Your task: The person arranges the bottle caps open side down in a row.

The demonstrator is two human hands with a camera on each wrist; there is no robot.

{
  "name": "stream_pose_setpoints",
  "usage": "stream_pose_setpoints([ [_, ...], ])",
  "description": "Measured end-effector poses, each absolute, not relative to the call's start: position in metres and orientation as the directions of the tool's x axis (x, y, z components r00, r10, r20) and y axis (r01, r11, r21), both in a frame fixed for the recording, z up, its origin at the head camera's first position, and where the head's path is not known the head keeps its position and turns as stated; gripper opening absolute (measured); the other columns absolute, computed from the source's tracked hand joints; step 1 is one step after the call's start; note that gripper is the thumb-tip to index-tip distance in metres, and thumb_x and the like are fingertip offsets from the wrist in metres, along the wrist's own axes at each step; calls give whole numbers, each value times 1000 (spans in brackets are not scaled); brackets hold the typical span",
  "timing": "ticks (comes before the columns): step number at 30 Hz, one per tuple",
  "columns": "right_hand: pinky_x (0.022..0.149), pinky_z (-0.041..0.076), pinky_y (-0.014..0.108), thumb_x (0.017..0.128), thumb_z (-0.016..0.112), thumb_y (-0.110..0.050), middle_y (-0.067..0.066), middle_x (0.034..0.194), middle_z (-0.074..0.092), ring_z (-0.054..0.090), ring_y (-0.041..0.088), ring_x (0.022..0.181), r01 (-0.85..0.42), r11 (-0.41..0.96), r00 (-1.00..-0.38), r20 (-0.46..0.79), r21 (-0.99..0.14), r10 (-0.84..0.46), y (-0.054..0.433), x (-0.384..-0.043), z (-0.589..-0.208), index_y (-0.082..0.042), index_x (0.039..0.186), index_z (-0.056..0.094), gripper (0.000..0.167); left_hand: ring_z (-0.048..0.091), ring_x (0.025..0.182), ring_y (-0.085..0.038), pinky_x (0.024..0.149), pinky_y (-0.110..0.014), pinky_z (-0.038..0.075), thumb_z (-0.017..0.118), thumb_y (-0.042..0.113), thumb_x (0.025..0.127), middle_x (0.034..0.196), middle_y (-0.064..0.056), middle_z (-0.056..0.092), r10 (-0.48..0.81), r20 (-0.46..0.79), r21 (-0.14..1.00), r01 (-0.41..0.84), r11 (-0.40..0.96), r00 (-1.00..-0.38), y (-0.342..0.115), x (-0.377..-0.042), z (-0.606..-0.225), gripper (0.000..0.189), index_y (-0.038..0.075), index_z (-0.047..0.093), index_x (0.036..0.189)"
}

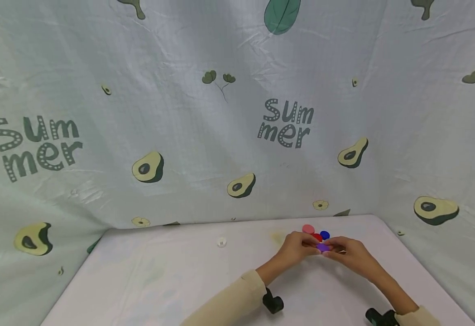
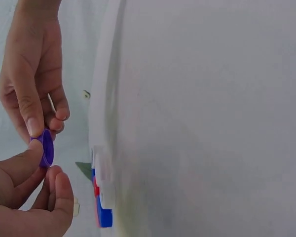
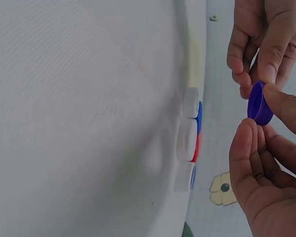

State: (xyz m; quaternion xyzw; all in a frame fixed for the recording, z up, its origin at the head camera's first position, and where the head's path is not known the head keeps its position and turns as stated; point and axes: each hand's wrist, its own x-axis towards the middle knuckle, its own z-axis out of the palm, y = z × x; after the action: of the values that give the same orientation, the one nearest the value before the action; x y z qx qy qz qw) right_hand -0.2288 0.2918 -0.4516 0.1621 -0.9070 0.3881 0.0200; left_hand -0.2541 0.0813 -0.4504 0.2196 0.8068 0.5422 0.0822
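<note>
A purple bottle cap (image 1: 323, 247) is held up between both hands over the far right part of the table. My left hand (image 1: 297, 246) pinches its left side, and my right hand (image 1: 350, 254) pinches the right side. In the left wrist view the hollow of the purple cap (image 2: 47, 148) faces partly toward the camera, with thumbs and fingertips on its rim. Just beyond the hands sit a pink cap (image 1: 308, 228), a red cap (image 1: 317, 237) and a blue cap (image 1: 324, 235). The left fingers partly cover the red one.
White caps (image 3: 188, 139) stand among the coloured ones in the right wrist view. A lone white cap (image 1: 221, 242) lies farther left on the white table (image 1: 172, 271). A printed avocado sheet (image 1: 188, 136) hangs behind the table's far edge.
</note>
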Motion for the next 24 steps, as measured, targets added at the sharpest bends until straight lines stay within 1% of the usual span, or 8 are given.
stream_pose_setpoints([
  [4,77,56,18,89,80,-25,0,99,72,66,4,85,-347,618,-936,221,-705,-274,281,-227,-451,-6,111,74,29,66,81,-1,76,-16,56,78,10,89,94,3,75,464,111,926,261,273,-879,64,-251,-449,18,6,78,107],
  [10,78,58,20,85,83,-18,4,106,74,71,8,91,-451,538,-891,392,-712,-228,261,-226,-450,-9,113,73,32,72,88,-6,81,-21,58,78,10,90,99,-3,77,458,141,950,251,188,-878,43,-251,-442,20,3,77,109],
  [13,79,59,24,81,85,-9,5,108,72,70,6,93,-522,506,-844,499,-687,-194,249,-225,-452,-9,111,72,33,72,88,-8,81,-23,58,77,12,91,99,-5,77,445,147,956,242,166,-884,35,-252,-439,21,2,76,109],
  [15,80,59,26,79,85,-1,6,107,71,70,6,97,-585,473,-799,570,-659,-192,242,-226,-453,-9,107,72,31,71,87,-7,80,-23,58,77,15,92,98,-4,77,436,145,955,240,172,-888,29,-251,-438,21,3,76,109],
  [17,79,59,26,77,83,6,5,104,72,70,5,96,-646,425,-751,627,-634,-206,235,-227,-453,-11,102,73,31,70,84,-6,80,-25,58,76,19,93,95,-3,77,427,140,955,235,179,-894,23,-250,-437,22,3,76,109],
  [20,77,59,25,75,81,14,7,98,73,72,14,91,-709,384,-695,678,-592,-239,224,-227,-448,-8,97,74,32,69,83,-6,81,-27,58,74,22,95,94,0,76,411,128,959,219,181,-902,14,-249,-436,23,4,75,108],
  [22,76,59,23,75,80,14,6,96,74,72,14,87,-730,357,-676,689,-583,-259,219,-228,-448,-8,97,75,32,69,85,-8,83,-30,58,74,22,95,96,-1,75,388,127,963,208,173,-913,10,-247,-436,22,5,75,108],
  [24,76,59,24,75,80,15,6,96,74,73,15,87,-746,342,-661,697,-571,-279,214,-230,-448,-6,99,75,32,69,88,-10,84,-30,58,74,20,95,99,-3,75,366,137,965,208,162,-920,5,-245,-436,21,5,74,108],
])
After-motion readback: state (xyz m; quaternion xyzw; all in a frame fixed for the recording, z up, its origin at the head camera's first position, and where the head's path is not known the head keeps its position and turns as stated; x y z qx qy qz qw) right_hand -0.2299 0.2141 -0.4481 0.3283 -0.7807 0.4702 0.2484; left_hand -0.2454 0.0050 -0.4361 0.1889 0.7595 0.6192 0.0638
